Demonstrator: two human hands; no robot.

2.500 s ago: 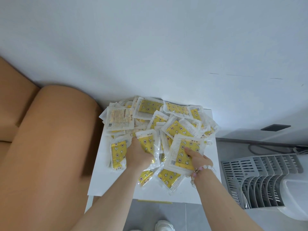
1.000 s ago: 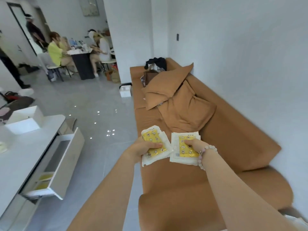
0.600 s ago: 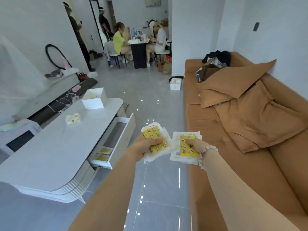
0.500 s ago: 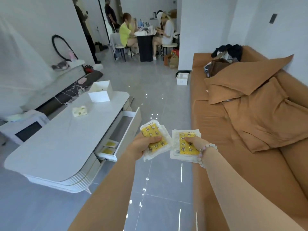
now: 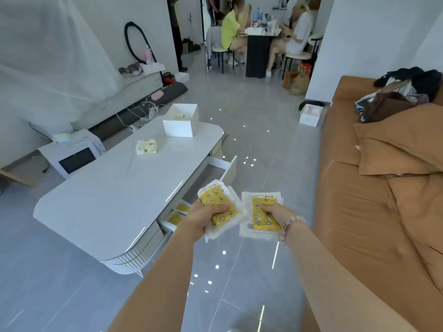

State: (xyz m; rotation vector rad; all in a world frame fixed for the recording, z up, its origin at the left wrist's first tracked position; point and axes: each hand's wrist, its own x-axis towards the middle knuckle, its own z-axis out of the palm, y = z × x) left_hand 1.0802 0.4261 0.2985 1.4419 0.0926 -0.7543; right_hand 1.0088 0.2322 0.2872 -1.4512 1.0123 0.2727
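My left hand (image 5: 201, 218) grips a small stack of clear packets with yellow star-printed pads (image 5: 218, 202), thumb across the top one. My right hand (image 5: 275, 214), with a bead bracelet at the wrist, pinches a second stack of the same yellow packets (image 5: 257, 218). Both stacks are held side by side in the air above the grey floor. Just left of them stands a white coffee table (image 5: 115, 188) with its drawer (image 5: 213, 173) pulled open; a few yellow packets (image 5: 178, 213) lie inside.
A brown sofa (image 5: 374, 212) with cushions runs along the right. On the table top sit an open white box (image 5: 181, 121) and a small packet (image 5: 145, 146). A white appliance (image 5: 72, 154) stands on the floor left. People sit at a dark table (image 5: 259, 44) far back.
I lifted two stacks of packets off the pile on the small white table and turned left, past the sofa, until the coffee table and its open drawer came into view. My grip is unchanged.
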